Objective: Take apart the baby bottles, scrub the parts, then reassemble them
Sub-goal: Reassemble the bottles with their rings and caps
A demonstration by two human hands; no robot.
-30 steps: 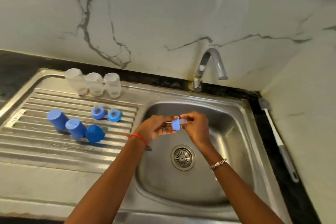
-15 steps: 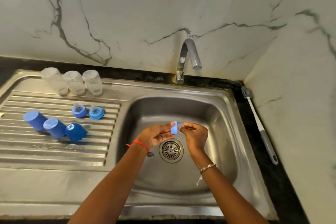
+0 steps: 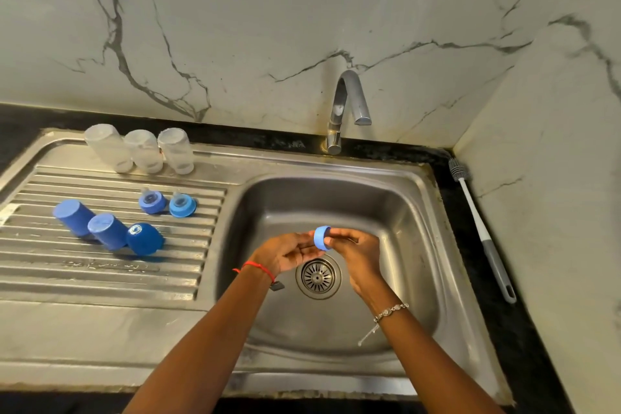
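Over the sink basin (image 3: 396,218) both hands meet at a light blue collar ring (image 3: 322,238). My right hand (image 3: 358,252) pinches the ring with thumb and fingers. My left hand (image 3: 289,250) touches its left side with the fingertips, palm up. On the drainboard (image 3: 67,279) stand three clear bottle bodies (image 3: 142,150) upside down, three blue caps (image 3: 107,230) and two blue collars with teats (image 3: 167,203).
A bottle brush (image 3: 482,232) with a grey handle lies on the dark counter right of the sink. The faucet (image 3: 346,104) stands behind the basin, with no water running. The drain strainer (image 3: 318,276) sits below the hands.
The hands have dropped lower in the basin, over the drain. The ring has turned so its open side faces the right hand. The clear teat seen earlier no longer shows.
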